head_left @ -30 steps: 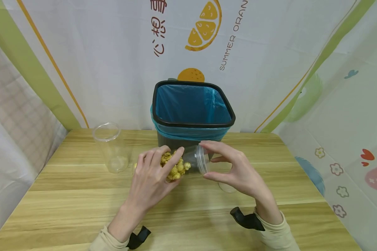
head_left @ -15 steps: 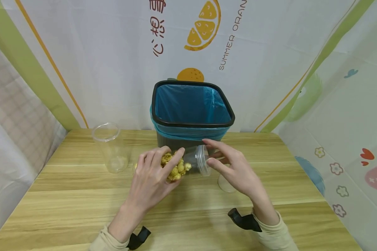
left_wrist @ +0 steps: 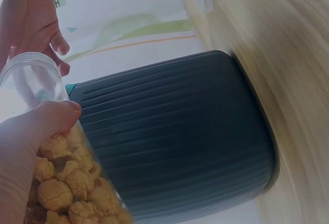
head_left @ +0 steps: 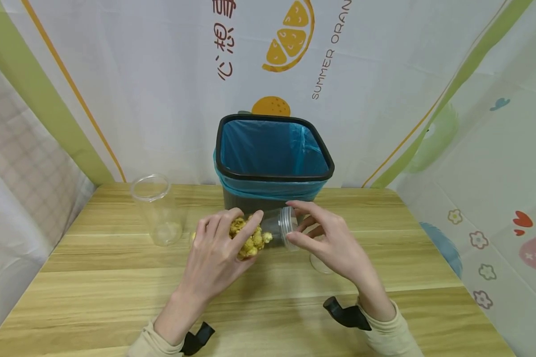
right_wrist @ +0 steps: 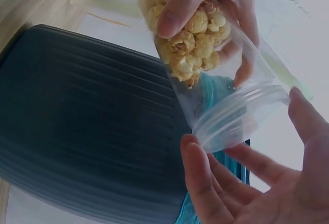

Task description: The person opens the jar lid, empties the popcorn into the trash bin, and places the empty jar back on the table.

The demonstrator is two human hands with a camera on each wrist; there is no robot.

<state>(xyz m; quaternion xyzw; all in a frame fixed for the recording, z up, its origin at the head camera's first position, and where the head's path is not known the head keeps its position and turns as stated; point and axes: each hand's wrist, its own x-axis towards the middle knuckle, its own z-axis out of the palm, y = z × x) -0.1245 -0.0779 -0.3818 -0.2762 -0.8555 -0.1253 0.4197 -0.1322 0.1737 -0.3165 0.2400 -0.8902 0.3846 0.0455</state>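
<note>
My left hand (head_left: pixel 216 255) grips a clear plastic jar (head_left: pixel 272 224) that lies tilted sideways in front of the bin. Caramel popcorn (head_left: pixel 251 244) fills the part under my fingers, while the end near the lid holds none. A clear lid (head_left: pixel 288 227) with a ridged rim sits on the jar's right end. My right hand (head_left: pixel 336 243) is spread around this lid, thumb on the near side and fingers on the far side. In the right wrist view, fingertips (right_wrist: pixel 191 144) meet the lid's edge (right_wrist: pixel 241 118) at opposite sides.
A dark bin (head_left: pixel 250 202) with a blue liner (head_left: pixel 272 144) stands right behind the jar. To the left is a clear plastic cup (head_left: pixel 153 210), upright. A round clear thing (head_left: pixel 320 265) lies partly behind my right hand on the wooden table (head_left: pixel 268 317).
My right fingers loosened and shifted around the lid, and now they close on its rim again. The left hand keeps holding the jar in the same place.
</note>
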